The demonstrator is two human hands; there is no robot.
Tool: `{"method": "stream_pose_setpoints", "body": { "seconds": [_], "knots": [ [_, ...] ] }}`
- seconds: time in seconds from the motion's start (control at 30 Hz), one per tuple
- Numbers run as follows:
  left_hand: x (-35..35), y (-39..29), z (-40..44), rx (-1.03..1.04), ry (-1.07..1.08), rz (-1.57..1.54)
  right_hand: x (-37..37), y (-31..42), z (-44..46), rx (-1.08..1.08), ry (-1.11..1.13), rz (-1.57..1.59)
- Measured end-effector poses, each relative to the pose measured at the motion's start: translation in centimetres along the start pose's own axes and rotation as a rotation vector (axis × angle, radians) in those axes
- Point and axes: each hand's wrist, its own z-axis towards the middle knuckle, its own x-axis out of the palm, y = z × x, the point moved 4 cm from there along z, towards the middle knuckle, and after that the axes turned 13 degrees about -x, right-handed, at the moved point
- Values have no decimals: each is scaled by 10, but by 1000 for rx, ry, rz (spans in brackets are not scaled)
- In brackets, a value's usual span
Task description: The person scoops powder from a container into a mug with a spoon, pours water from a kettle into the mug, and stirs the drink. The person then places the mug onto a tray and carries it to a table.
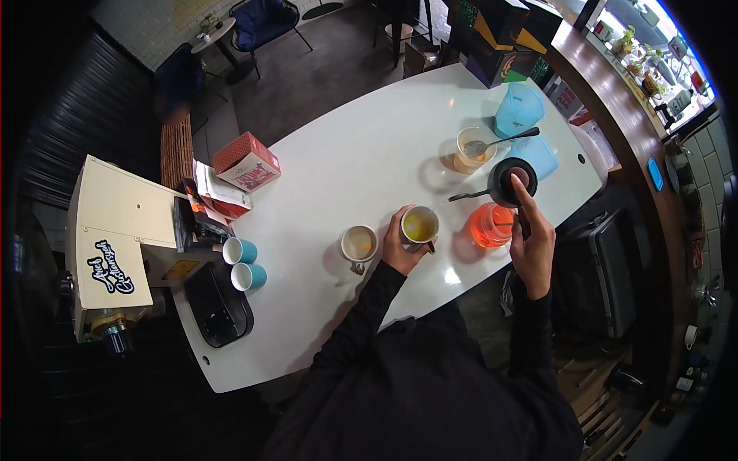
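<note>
My left hand [400, 247] is wrapped round a cup [420, 224] with yellowish liquid inside. In my right hand [533, 247] is a black gooseneck kettle [507, 184], with a finger stretched onto its lid. The kettle's thin spout points left toward the cup; whether liquid is flowing I cannot make out. Left of the held cup stands a second cup [359, 243] with pale residue in it. Just below the kettle sits a glass jar [490, 226] of orange-red liquid with a utensil inside. Beyond it, a clear cup [470, 154] has a spoon [507, 140] across its rim.
Light-blue containers [520, 107] stand at the table's far right. Toward the left are two teal cups [248, 276], a red-and-white box [246, 163] and a cream-coloured machine [108, 230] with a black tray [219, 307]. All are on or beside the white table [323, 177].
</note>
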Motion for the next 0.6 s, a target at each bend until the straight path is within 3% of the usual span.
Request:
{"method": "stream_pose_setpoints", "body": {
  "seconds": [0.6],
  "knots": [
    [2,6,0,-38,14,6,3,-3,3,-41,6,53]
  ]
}}
